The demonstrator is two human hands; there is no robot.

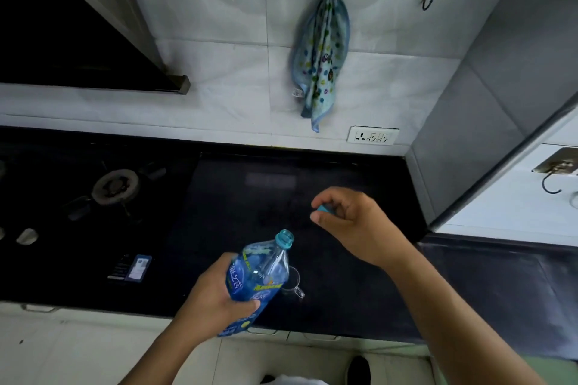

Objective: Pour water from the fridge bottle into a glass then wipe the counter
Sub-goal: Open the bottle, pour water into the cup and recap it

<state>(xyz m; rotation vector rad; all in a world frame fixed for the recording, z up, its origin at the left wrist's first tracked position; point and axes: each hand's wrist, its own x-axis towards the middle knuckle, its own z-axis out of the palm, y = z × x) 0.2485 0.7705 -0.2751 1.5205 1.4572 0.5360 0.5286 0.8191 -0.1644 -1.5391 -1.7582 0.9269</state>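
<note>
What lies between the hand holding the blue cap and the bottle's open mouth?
Nothing: in the head view only bare dark counter shows between the right hand and the bottle.

Blue label on bottle [253, 278]: large white characters, apparently 海之言; yellow band below them with green lettering, too blurred to read. Hanging cloth [320, 62]: dark printed word, illegible; its white tag [296, 92], print too small. Sticker [137, 267] on hob [62, 275]: fine print, unreadable
</note>
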